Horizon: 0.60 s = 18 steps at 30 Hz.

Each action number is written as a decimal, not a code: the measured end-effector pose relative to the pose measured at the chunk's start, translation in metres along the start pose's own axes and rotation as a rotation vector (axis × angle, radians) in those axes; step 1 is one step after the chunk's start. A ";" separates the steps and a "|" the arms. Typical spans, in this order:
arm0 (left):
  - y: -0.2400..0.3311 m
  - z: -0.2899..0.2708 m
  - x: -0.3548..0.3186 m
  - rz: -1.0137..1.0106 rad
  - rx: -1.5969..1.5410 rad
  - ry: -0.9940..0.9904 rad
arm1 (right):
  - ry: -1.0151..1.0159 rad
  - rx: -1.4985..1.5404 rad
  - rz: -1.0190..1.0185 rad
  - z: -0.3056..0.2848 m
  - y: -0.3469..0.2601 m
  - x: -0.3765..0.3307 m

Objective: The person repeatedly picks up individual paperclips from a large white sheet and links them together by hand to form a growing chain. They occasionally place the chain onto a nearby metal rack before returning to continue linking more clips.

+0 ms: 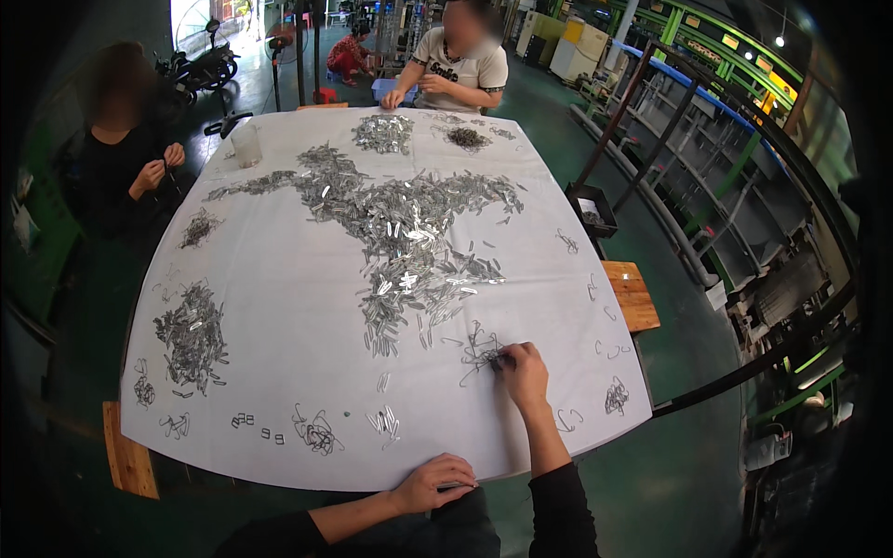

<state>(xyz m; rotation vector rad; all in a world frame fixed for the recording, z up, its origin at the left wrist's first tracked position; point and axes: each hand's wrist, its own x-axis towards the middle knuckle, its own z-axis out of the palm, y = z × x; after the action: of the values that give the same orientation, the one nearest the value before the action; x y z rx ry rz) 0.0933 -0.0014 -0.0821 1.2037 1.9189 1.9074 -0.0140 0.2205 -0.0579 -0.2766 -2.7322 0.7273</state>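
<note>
My right hand [525, 374] reaches over the white tabletop, fingers pinched at the edge of a loose bunch of thin, bent wire hooks [476, 352]. At the front edge rests my left hand [433, 484], its fingers curled together around a small shiny piece that I cannot make out. Between my hands and to the left lie several slim silvery metal strips [384, 423]. A tangle of wire hooks [316, 433] sits further left, beside several small rectangular wire pieces [267, 434]. The big heap of metal strips [400, 232] spreads across the table's middle.
Another strip pile [191, 337] lies at left; more hooks [617, 397] at the right edge. A clear plastic cup [246, 147] stands at far left. Two people sit at the left and far sides, hands raised over small parts. A wooden stool [631, 296] stands at right.
</note>
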 end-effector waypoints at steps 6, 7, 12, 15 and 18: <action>0.004 -0.003 0.002 0.027 0.069 0.011 | 0.091 0.218 0.033 -0.026 -0.015 0.008; 0.004 -0.004 0.001 0.020 0.069 0.008 | 0.191 0.330 0.027 -0.029 -0.012 0.009; 0.002 -0.003 0.000 0.006 -0.032 0.005 | 0.047 0.458 0.204 -0.040 0.002 0.024; 0.003 -0.004 0.002 0.001 -0.049 -0.010 | 0.024 0.346 0.295 -0.049 0.010 0.039; 0.003 -0.005 0.002 -0.012 -0.068 -0.014 | 0.107 -0.171 0.041 -0.035 0.010 0.037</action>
<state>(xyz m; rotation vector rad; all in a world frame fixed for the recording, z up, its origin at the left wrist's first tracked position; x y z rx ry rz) 0.0904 -0.0039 -0.0774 1.1807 1.8351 1.9364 -0.0361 0.2551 -0.0251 -0.3984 -2.6964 0.4743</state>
